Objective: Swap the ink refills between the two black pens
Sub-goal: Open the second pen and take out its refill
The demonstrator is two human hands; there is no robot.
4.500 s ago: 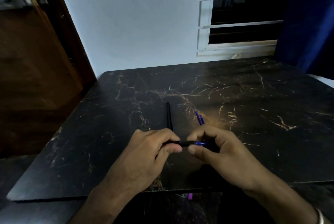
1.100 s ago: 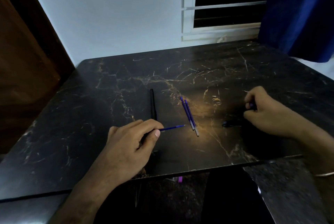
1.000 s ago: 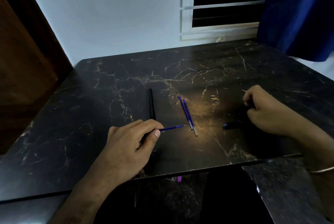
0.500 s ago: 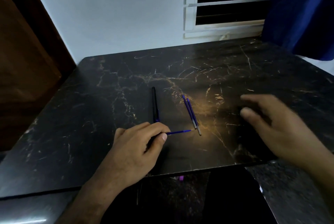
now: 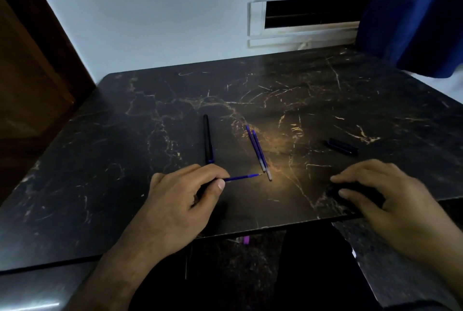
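My left hand point(image 5: 180, 200) is closed around a black pen whose barrel is mostly hidden in my fingers. Its blue refill point(image 5: 241, 177) sticks out to the right, the tip near the table. A second black pen point(image 5: 207, 139) lies on the dark marble table point(image 5: 313, 100) just beyond that hand. Two loose blue refills point(image 5: 258, 151) lie side by side at mid table. A short black pen piece point(image 5: 342, 146) rests to the right. My right hand point(image 5: 383, 198) hovers near the front edge, fingers spread, holding nothing.
The table's front edge point(image 5: 275, 226) runs just under my wrists. A white wall and a barred window point(image 5: 310, 2) stand behind. A blue curtain point(image 5: 413, 14) hangs at the far right, and a wooden door point(image 5: 32, 80) is at the left.
My right hand left the black pen piece on the table at the right and drew back toward the front edge, fingers spread. My left hand kept its grip and barely moved.
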